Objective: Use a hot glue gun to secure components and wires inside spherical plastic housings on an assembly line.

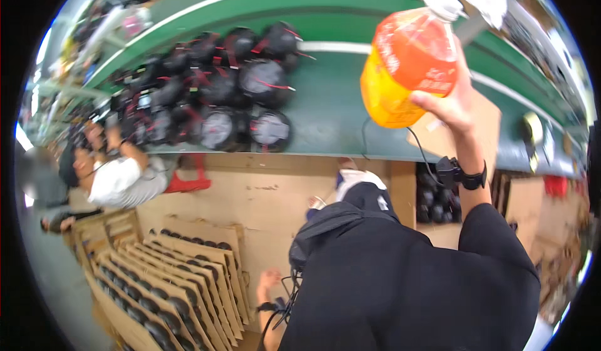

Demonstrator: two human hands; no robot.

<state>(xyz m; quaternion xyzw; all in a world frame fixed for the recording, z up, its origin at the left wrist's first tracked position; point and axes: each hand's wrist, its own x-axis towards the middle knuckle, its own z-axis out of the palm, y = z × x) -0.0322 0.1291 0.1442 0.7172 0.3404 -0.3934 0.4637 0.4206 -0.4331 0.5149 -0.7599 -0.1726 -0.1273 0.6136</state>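
My right hand (452, 103) is raised over the bench and closed around a large drink bottle (400, 69). The bottle has a white cap, a red-orange label and yellow-orange contents, and it tilts a little to the right. A thumb presses its lower side; the other fingers are mostly hidden behind it. My left hand (269, 281) hangs low beside my body, away from the bench, near the racked cardboard sheets. It is small and blurred, so its fingers cannot be made out. Both wrists wear black bands with small devices.
Black round parts with red wires (219, 88) crowd the left of the green bench (325, 100). A cardboard piece (488, 122) and a tape roll (532, 129) lie to the right. Cardboard sheets with black parts (181, 282) stand at lower left. Another person (128, 179) works at the left.
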